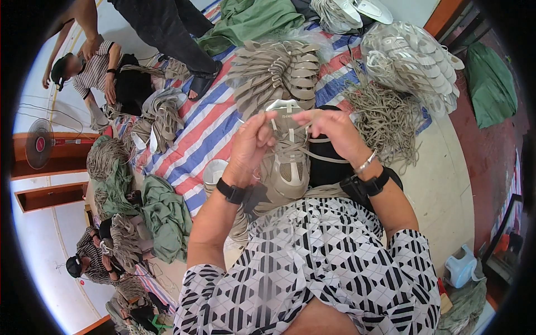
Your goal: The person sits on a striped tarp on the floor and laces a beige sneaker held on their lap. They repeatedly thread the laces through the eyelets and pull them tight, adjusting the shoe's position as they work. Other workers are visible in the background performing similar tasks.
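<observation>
A beige shoe upper with mesh and pale trim lies in my lap, its toe toward me and its tongue pointing away. Flat beige shoelace crosses loosely over its eyelet rows. At the left edge of the tongue, my left hand is closed, thumb and forefinger pinching the lace. My right hand is across from it, fingertips together on the lace by the tongue's right side. The fingers partly hide the lace ends. Black fabric sits under the shoe's right side.
Fanned beige uppers lie just beyond, on a striped tarp. Loose laces and plastic-wrapped uppers are at right. A person stands far left near a seated co-worker. Green cloth lies left; a blue stool is right.
</observation>
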A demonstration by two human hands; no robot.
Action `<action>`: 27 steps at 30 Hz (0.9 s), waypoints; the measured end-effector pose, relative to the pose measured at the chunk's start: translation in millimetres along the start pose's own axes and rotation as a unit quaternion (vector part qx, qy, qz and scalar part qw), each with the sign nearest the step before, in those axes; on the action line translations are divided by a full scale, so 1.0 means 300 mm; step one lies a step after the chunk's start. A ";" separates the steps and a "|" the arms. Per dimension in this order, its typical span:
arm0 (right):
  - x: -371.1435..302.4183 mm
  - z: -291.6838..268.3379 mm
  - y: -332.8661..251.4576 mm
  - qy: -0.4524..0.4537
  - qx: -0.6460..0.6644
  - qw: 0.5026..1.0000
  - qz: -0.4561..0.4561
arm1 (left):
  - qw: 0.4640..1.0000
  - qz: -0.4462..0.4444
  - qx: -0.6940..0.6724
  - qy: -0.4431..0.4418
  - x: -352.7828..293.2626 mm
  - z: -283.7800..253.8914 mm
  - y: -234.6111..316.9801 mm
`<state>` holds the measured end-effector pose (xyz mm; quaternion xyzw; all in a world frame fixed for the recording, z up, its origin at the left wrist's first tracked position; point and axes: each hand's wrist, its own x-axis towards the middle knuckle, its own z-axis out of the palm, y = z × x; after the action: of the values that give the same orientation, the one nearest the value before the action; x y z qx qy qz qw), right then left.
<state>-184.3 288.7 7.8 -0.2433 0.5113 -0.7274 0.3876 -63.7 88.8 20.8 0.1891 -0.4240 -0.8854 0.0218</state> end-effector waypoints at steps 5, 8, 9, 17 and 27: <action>0.028 -0.164 0.080 0.028 0.511 0.859 0.001 | 0.969 0.117 -0.005 0.216 0.047 -0.168 0.027; -0.127 -0.496 0.084 0.155 0.444 0.880 -0.072 | 0.931 0.223 -0.011 0.289 -0.054 -0.597 0.228; -0.205 -0.656 0.095 0.140 0.457 0.873 -0.096 | 0.915 0.239 0.049 0.322 -0.110 -0.737 0.289; -0.348 -0.628 0.010 0.297 0.365 0.881 -0.052 | 0.961 0.179 -0.106 0.181 -0.087 -0.720 0.224; -0.149 -0.002 0.047 0.008 -0.262 0.965 0.018 | 0.598 0.318 0.731 -0.079 -0.095 0.202 0.060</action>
<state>-154.5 322.8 -3.6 -0.3215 0.6915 -0.5625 0.3196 -60.7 127.9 77.9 -0.0758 -0.9630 -0.2276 0.1226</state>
